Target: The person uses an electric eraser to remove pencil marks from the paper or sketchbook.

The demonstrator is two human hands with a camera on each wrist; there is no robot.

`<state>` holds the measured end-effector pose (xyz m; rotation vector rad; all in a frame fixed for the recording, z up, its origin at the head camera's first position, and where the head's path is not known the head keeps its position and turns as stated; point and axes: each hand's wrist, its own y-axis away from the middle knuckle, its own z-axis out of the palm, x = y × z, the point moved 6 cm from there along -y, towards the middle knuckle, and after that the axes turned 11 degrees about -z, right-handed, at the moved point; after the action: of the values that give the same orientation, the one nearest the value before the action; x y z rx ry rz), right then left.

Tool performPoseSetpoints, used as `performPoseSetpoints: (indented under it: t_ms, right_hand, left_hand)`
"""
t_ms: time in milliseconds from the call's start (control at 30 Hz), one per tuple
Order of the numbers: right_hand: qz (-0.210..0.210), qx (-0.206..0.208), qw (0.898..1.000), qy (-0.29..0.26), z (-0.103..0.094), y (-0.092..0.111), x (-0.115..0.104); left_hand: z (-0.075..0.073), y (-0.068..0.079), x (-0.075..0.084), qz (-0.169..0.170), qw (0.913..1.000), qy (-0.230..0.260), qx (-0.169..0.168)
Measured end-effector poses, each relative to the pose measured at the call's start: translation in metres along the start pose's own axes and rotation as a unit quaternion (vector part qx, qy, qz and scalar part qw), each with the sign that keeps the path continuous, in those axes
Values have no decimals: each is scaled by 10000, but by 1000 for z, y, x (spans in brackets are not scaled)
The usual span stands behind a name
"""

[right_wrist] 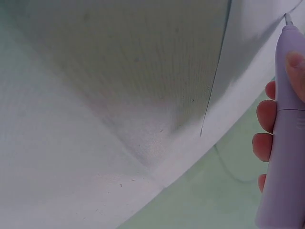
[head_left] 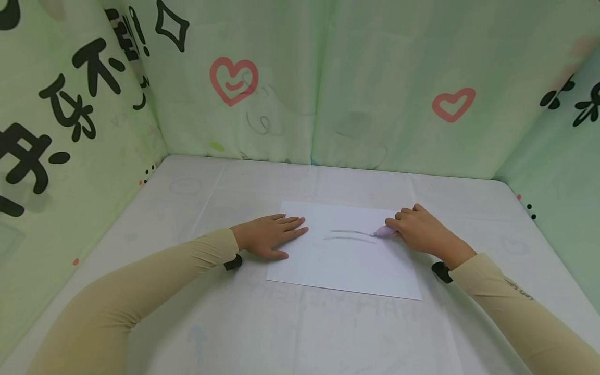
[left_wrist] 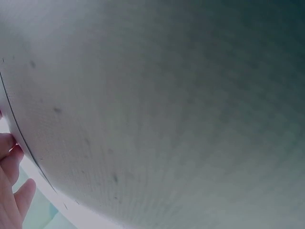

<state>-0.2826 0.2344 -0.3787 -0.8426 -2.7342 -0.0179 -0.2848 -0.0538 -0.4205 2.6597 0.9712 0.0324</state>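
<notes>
A white sheet of paper [head_left: 342, 271] lies on the table with two grey, roughly parallel strokes [head_left: 349, 239] across its middle. My left hand [head_left: 269, 237] rests on the sheet's left part, fingers spread and straight. In the left wrist view only some fingers [left_wrist: 10, 162] show, at the lower left edge. With my right hand [head_left: 419, 229] I grip a lilac electric eraser [right_wrist: 288, 129], fingers wrapped round its thick body. Its narrow tip points left in the head view, right at the right end of the upper stroke.
A white cloth [head_left: 225, 323] covers the table. Green printed curtains [head_left: 375, 67] with hearts and black characters enclose the back and both sides. A dark wrist-camera piece [head_left: 442, 272] sits under the right wrist, another [head_left: 233, 262] under the left.
</notes>
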Motion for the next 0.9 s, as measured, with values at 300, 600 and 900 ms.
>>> performPoseSetpoints:
  t_ms: [300,600,900]
  right_hand:
    - [-47,66,10000,0,-1,0,-1]
    - [55,-155,9998,-69,0,-1,0]
    - [4,-75,10000,13,-1,-1,0]
  left_hand:
    - [-3,3,2,107,9998,69,137]
    - [-5,3,2,101,9998,136,122]
    - [-4,2,1,106,9998,100,138]
